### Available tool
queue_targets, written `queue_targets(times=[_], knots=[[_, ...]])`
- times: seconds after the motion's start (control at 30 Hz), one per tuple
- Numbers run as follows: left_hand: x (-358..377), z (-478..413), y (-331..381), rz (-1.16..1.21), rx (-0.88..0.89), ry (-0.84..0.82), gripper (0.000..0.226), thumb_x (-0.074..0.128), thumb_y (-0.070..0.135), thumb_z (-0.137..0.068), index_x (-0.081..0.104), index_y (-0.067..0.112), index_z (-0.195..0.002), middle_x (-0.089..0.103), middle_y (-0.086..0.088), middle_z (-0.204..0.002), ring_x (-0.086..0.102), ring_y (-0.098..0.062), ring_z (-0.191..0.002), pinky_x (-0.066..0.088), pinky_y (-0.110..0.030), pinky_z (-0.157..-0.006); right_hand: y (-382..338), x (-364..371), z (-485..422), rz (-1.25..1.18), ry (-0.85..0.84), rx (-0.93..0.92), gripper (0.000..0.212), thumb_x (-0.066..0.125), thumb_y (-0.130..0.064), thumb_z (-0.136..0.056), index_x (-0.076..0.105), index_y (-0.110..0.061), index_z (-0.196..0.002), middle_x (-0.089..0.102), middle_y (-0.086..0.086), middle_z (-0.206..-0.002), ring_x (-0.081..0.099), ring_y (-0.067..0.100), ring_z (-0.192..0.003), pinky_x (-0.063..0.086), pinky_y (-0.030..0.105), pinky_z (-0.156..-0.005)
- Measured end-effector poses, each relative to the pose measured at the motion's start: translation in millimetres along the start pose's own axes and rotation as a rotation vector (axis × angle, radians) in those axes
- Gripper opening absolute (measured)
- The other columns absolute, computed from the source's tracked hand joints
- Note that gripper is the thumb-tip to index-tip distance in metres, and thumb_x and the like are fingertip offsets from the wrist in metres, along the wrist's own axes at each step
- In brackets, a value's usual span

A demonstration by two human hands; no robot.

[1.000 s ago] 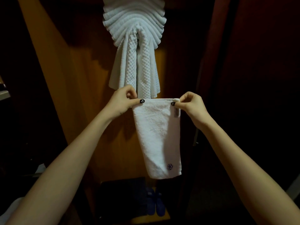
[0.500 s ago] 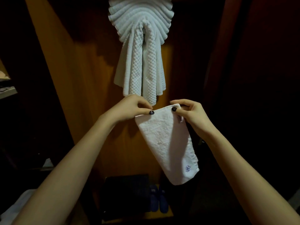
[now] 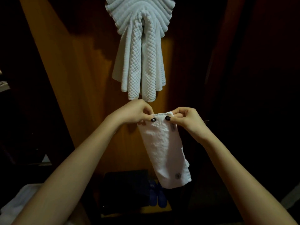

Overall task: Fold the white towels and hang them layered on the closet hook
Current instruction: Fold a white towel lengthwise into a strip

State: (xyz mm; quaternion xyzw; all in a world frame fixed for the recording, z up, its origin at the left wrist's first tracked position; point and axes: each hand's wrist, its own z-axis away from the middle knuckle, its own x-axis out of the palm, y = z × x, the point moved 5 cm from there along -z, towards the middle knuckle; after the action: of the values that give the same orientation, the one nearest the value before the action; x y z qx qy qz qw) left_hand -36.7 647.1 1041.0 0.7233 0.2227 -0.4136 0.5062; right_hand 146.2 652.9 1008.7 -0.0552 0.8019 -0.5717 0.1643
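A small white folded towel (image 3: 165,151) hangs from my two hands, its lower end slanting right, with a small dark emblem near the bottom. My left hand (image 3: 138,113) pinches its upper left corner and my right hand (image 3: 186,119) pinches its upper right corner, thumbs close together. Just above them, a stack of white towels (image 3: 141,51) hangs layered on the wooden closet wall, ridged folds on top and waffle-textured ends draping down. The hook itself is hidden under them.
The orange wooden closet panel (image 3: 78,95) stands behind the towels, with dark closet sides left and right. On the closet floor lie a dark box (image 3: 126,190) and blue slippers (image 3: 158,197). A pale cloth (image 3: 14,207) shows at the lower left corner.
My hands have drawn closer together along the towel's top edge, narrowing it. The towel's lower end swung right. The view has tilted, bringing the hanging stack lower in frame.
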Motion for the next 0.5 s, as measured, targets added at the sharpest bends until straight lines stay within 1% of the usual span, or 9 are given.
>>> queue_targets(times=[0.07,0.1,0.2,0.23,0.27,0.33,0.4,0.47,0.5], knots=[[-2,2,-1,-0.084,0.045,0.028,0.008,0.07,0.027,-0.088,0.072,0.025,-0.081,0.07,0.012,-0.077,0.065,-0.003,-0.078,0.051,-0.025,-0.074,6,1,1,-0.056,0.027,0.025,0.006,0.076,-0.008,-0.082,0.07,-0.005,-0.084,0.073,0.006,-0.071,0.07,0.014,-0.07,0.054,0.021,-0.067],[-2,4,-1,-0.06,0.073,0.048,0.007,0.07,0.026,-0.088,0.072,0.022,-0.082,0.069,0.013,-0.079,0.062,-0.002,-0.08,0.047,-0.023,-0.077,8,2,2,-0.088,0.043,0.035,0.005,0.075,-0.009,-0.082,0.071,-0.006,-0.082,0.072,0.007,-0.073,0.069,0.015,-0.072,0.054,0.024,-0.07],[-4,9,-2,0.15,0.129,0.106,0.005,0.072,0.014,-0.086,0.072,0.009,-0.085,0.067,0.002,-0.082,0.056,-0.003,-0.08,0.042,-0.021,-0.081,11,2,2,-0.11,0.075,0.027,0.006,0.074,-0.014,-0.084,0.073,-0.01,-0.08,0.072,0.008,-0.079,0.067,0.017,-0.077,0.053,0.031,-0.078],[-6,10,-2,0.207,0.15,0.118,0.002,0.072,0.009,-0.085,0.072,0.011,-0.086,0.068,0.0,-0.084,0.058,-0.002,-0.082,0.043,-0.02,-0.082,10,4,2,-0.116,0.064,0.015,0.006,0.074,-0.014,-0.084,0.074,-0.011,-0.08,0.073,0.008,-0.083,0.067,0.018,-0.08,0.053,0.031,-0.079],[-7,11,-2,0.256,0.168,0.134,0.01,0.072,0.006,-0.084,0.072,0.016,-0.086,0.069,0.004,-0.086,0.059,0.0,-0.085,0.044,-0.017,-0.083,9,6,1,-0.134,0.046,0.0,0.005,0.074,-0.013,-0.084,0.074,-0.011,-0.08,0.074,0.008,-0.087,0.068,0.018,-0.083,0.054,0.03,-0.081],[-10,12,-2,0.321,0.203,0.143,0.017,0.074,0.004,-0.083,0.07,0.021,-0.087,0.069,0.014,-0.084,0.06,0.003,-0.086,0.044,-0.013,-0.082,6,11,-2,-0.173,0.025,-0.025,0.002,0.073,-0.007,-0.082,0.075,-0.007,-0.081,0.073,0.009,-0.104,0.069,0.018,-0.096,0.054,0.027,-0.087],[-10,12,0,0.339,0.218,0.14,0.015,0.076,0.007,-0.081,0.068,0.02,-0.083,0.065,0.016,-0.08,0.057,0.002,-0.082,0.043,-0.013,-0.079,2,14,-7,-0.183,0.025,-0.033,0.002,0.073,-0.003,-0.081,0.073,-0.003,-0.08,0.07,0.009,-0.116,0.067,0.018,-0.109,0.052,0.031,-0.096],[-10,10,2,0.358,0.204,0.137,0.015,0.076,0.009,-0.081,0.064,0.018,-0.078,0.06,0.012,-0.078,0.053,-0.001,-0.076,0.041,-0.014,-0.073,-2,20,-13,-0.197,-0.006,-0.048,0.006,0.072,-0.001,-0.082,0.071,-0.004,-0.076,0.071,0.009,-0.114,0.067,0.02,-0.109,0.05,0.031,-0.099],[-11,9,2,0.369,0.199,0.136,0.016,0.075,0.009,-0.082,0.062,0.018,-0.077,0.057,0.011,-0.077,0.051,-0.001,-0.074,0.04,-0.013,-0.07,-5,22,-15,-0.199,-0.022,-0.049,0.007,0.072,-0.002,-0.082,0.07,-0.004,-0.076,0.073,0.008,-0.107,0.068,0.019,-0.103,0.051,0.03,-0.096]])
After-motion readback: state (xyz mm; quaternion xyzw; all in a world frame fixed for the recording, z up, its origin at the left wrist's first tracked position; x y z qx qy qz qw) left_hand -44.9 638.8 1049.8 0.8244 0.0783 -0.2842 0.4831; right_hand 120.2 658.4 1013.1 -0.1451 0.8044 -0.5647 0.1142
